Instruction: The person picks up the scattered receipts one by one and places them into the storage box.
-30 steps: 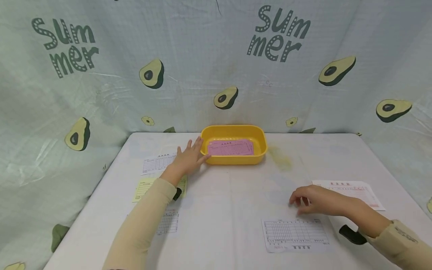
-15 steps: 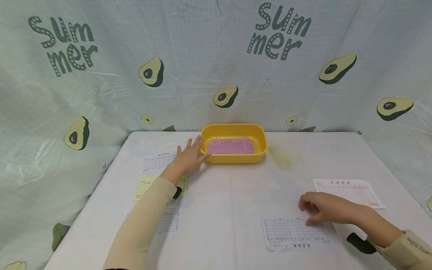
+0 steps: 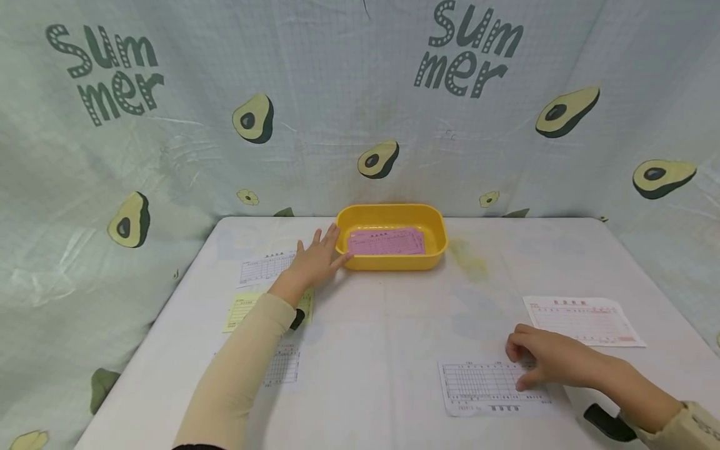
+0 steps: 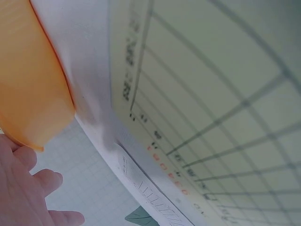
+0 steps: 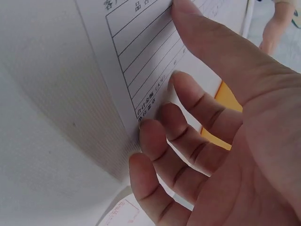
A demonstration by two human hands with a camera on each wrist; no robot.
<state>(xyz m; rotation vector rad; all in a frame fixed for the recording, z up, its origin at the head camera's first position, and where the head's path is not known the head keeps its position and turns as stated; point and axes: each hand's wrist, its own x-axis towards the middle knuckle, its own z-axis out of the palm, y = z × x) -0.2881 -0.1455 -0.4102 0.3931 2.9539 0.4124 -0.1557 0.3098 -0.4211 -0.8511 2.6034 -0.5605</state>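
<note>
My left hand (image 3: 315,259) lies with fingers spread at the left end of a yellow plastic basin (image 3: 394,263), touching its rim. Several pink printed slips (image 3: 388,242) lie inside the basin. Over a white form slip (image 3: 478,387) with a ruled grid, my right hand (image 3: 554,359) is bent, thumb apart from the fingers. In the right wrist view, the fingertips (image 5: 153,134) and thumb come down at the slip's surface and edge; no grip on it shows. The orange-looking basin wall (image 4: 37,80) fills the upper left of the left wrist view.
A red-printed white slip (image 3: 585,319) lies beyond the right hand. Under and around the left arm are a yellow slip (image 3: 242,310) and white slips (image 3: 264,269), partly hidden. A white cloth covers the table (image 3: 388,350); an avocado-print curtain (image 3: 315,112) hangs behind.
My right hand has moved slightly right and toward me, lowering over the white form slip and uncovering more of the red-printed one. The left hand has stayed at the basin.
</note>
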